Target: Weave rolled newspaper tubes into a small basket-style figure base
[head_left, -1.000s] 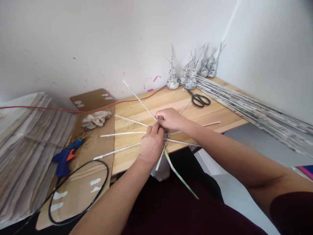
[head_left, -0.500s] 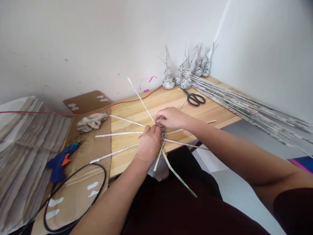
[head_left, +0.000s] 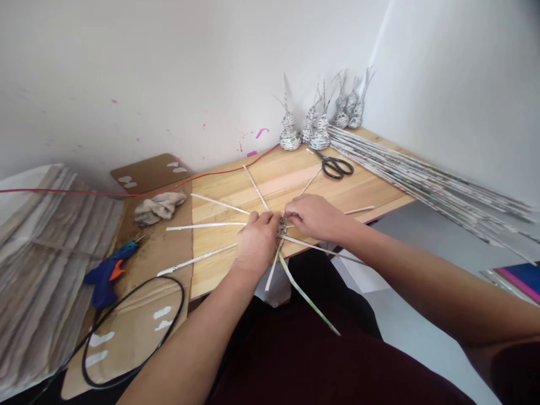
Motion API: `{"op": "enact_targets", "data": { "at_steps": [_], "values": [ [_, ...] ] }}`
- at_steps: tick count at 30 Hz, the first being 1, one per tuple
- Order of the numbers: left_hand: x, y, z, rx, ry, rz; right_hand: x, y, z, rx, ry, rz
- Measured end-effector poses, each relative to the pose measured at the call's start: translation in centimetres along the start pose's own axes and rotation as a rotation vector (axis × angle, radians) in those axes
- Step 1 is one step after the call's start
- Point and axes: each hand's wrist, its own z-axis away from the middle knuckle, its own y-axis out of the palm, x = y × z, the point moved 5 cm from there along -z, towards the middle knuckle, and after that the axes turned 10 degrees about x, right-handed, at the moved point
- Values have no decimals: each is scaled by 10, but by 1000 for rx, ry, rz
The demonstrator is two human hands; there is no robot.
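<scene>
A small woven paper base (head_left: 282,228) lies near the table's front edge, with rolled-paper spokes spreading from it on all sides. My left hand (head_left: 258,241) is closed over its left side, fingertips at its rim, hiding part of the weave. Just to the right, my right hand (head_left: 314,216) pinches at the base's far right edge, its fingertips on a paper strip that is mostly hidden. One white paper spoke (head_left: 255,187) points away toward the wall. A green-tinted paper strip (head_left: 306,296) hangs off the table toward my lap.
Black-handled scissors (head_left: 336,167) lie behind my right hand. Several woven paper figures (head_left: 289,135) stand by the wall, beside long paper tubes (head_left: 400,174). Leftward are a blue glue gun (head_left: 105,275), a rag (head_left: 160,207), cardboard (head_left: 126,332), a newspaper stack (head_left: 50,270) and a red cord (head_left: 211,175).
My right hand has shifted right and slightly down along the base's edge. The far spoke, which stood raised beside it, now lies lower. My left hand has stayed on the base.
</scene>
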Motion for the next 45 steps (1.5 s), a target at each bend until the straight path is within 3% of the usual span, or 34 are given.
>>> {"op": "enact_targets", "data": {
  "at_steps": [11, 16, 19, 22, 25, 30, 36, 41, 45],
  "values": [
    [2, 0, 2, -6, 62, 4, 3, 12, 11, 19, 25, 10],
    [-2, -3, 0, 26, 93, -9, 26, 6, 34, -113, -15, 37],
    [-5, -5, 0, 53, 123, -17, 51, 12, 51, -145, -87, -15],
    [-6, -8, 0, 54, 106, -33, 67, 18, 61, -177, -56, 4],
    [-5, -11, -3, 88, 126, -47, 74, 22, 65, -154, -50, 29],
    [-5, -15, -13, 201, 275, -65, 78, 24, 72, -75, -112, 14],
    [-4, -15, -15, 194, 320, -62, 81, 31, 70, -129, -52, 52],
    [-3, -13, -15, 214, 324, -74, 87, 38, 57, -216, -101, 103],
    [1, -15, -18, 213, 276, -44, 97, 46, 46, -209, -135, 105]
  ]
}}
